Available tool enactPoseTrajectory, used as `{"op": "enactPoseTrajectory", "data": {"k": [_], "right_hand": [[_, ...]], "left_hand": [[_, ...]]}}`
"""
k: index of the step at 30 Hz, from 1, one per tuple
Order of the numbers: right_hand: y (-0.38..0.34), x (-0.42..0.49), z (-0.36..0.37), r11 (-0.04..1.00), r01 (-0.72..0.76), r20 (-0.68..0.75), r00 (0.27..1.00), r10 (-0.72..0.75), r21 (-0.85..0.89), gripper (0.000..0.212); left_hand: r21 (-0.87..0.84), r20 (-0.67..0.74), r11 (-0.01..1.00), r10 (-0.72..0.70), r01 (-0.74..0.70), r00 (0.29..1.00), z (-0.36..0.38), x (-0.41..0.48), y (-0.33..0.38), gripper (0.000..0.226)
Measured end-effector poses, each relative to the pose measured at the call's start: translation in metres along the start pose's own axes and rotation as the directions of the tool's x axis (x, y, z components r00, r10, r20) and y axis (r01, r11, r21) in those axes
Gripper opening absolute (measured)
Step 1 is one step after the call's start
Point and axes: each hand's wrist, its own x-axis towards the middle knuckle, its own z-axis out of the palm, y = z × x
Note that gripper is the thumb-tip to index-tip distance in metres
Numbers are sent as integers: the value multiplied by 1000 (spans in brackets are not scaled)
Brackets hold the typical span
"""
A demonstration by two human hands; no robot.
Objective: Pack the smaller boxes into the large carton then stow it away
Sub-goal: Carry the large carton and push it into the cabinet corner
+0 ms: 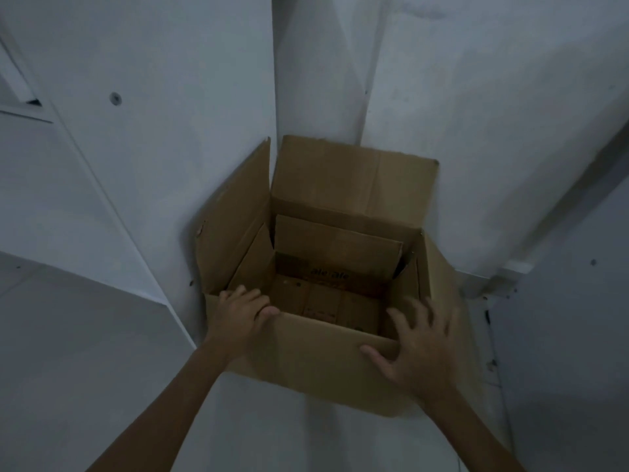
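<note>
Brown corrugated cardboard fills the middle of the head view: the large carton (316, 356) sits open on a pale floor (85, 335), pushed into a corner where two white walls (170, 80) meet at about 12 o'clock. Its far flap (354, 178) stands up against the wall at 12 o'clock, and its left flap (235, 219) leans on the wall at 10 o'clock. Nested inside the carton is a smaller box (333, 267), also open, with its own flaps raised and dark print reading "ale ale" on its far inner wall.

The left hand (241, 315) rests at 8 o'clock on the carton's near-left corner, fingers curled over the rim and the thumb lying along the near edge, gripping the cardboard. The right hand (418, 349) is at 4 o'clock over the near-right corner, fingers spread wide and blurred; the thumb lies against the front wall, and whether the palm touches the rim cannot be told.
</note>
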Motion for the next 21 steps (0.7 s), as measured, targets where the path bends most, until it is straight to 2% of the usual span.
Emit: {"op": "enactPoseTrajectory", "data": {"k": [2,3,5,7,11,15,16,19,21], "right_hand": [[3,-5,0,969,-245,130,962,239,35,105],[5,-7,1,936,-335,198,930,310,105,118],[8,-8,5,834,-445,310,884,351,325,132],[9,-5,10,754,-472,337,876,344,457,139],[9,5,17,702,-490,333,870,363,517,140],[13,21,20,667,-495,340,869,360,557,140],[14,25,21,670,-492,339,870,358,555,140],[18,32,22,679,-497,344,867,360,540,136],[20,29,21,680,-502,355,863,358,535,135]], "left_hand": [[26,6,1000,-6,6,1000,1,0,-1,85],[48,7,999,-2,2,1000,2,1,-1,85],[85,15,996,5,-6,1000,3,2,-1,85],[64,9,998,-3,2,1000,5,4,-2,86],[26,-39,1000,7,-6,999,15,15,-7,86],[-15,0,1000,-18,18,1000,23,31,-11,67],[-8,-3,1000,-22,22,1000,25,33,-12,69],[-10,43,1000,-28,28,999,24,34,-12,95],[-25,75,1000,-16,18,997,24,35,-12,98]]}}
